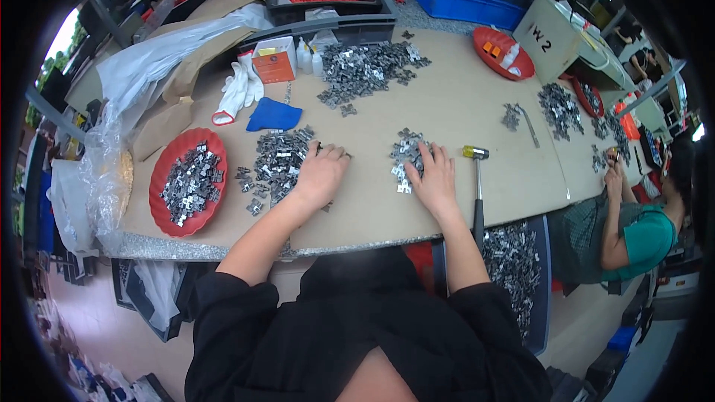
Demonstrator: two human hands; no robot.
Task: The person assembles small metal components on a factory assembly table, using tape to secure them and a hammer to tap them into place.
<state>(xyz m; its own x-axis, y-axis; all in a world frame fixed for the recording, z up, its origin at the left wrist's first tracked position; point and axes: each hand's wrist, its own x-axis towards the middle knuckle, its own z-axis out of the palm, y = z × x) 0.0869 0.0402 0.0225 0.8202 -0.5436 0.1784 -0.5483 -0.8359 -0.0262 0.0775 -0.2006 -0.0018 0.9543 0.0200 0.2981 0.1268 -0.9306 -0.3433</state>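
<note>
My left hand (322, 177) lies palm down at the right edge of a pile of small grey metal pieces (277, 167), fingers apart. Some of those flat, notched pieces are silvery, others dark. Over a smaller heap of similar metal pieces (404, 150) rests my right hand (436, 180), its thumb and fingers spread, touching the heap's right side. Anything under either palm is hidden. Just right of that hand lies a hammer (479, 186) with a yellow-and-metal head and dark grip. A red scalloped bowl (158, 195) of the same pieces stands left of the left pile.
A large heap of pieces (365, 71) lies farther back, beside white bottles (304, 59), an orange-and-white box (274, 61), white gloves (240, 91) and a blue cloth (274, 115). Below the table's front edge stands a full bin (547, 283). At right a co-worker (644, 242) handles parts.
</note>
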